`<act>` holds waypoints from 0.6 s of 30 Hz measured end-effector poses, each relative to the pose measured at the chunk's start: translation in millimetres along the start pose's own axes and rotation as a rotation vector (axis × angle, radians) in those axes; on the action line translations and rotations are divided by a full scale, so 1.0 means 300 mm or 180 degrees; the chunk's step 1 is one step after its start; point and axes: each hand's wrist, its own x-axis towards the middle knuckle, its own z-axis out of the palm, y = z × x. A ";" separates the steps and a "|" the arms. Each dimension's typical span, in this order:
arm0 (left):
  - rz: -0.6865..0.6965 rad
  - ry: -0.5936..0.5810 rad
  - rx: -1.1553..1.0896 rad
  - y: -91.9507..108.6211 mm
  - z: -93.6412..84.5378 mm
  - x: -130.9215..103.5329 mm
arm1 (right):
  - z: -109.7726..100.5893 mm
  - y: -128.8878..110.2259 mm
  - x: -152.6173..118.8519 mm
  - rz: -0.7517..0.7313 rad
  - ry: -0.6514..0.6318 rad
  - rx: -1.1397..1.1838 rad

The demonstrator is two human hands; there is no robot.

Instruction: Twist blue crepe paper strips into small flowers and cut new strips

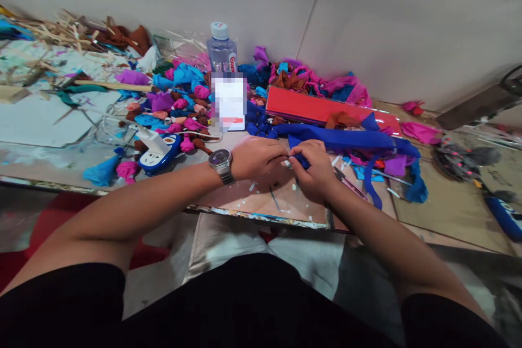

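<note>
My right hand is closed around a small crumpled piece of dark blue fabric-like material. My left hand, with a metal watch on its wrist, has its fingers pinched together beside the right fingertips. What sits between the left fingertips is too small to make out. Just behind the hands lies a long strip of the blue material, running off to the right and curling down. Several dark blue knotted pieces lie beyond the left hand. Scissors, partly hidden, rest by my right forearm.
A blue power strip with a white plug stands left of the hands. Behind are a phone-like white screen, a water bottle, a red box and many colourful crumpled pieces. Wooden sticks are heaped far left.
</note>
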 end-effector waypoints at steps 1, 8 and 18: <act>0.0006 0.0011 0.0014 -0.001 -0.001 0.000 | -0.001 0.001 0.000 -0.0007 0.0031 -0.0001; -0.0006 0.0013 0.0119 -0.004 0.001 -0.001 | -0.009 0.003 0.005 -0.0101 0.0079 -0.0095; 0.0376 -0.0143 0.0342 -0.007 0.005 -0.002 | 0.008 0.005 -0.001 0.0032 -0.0030 -0.0011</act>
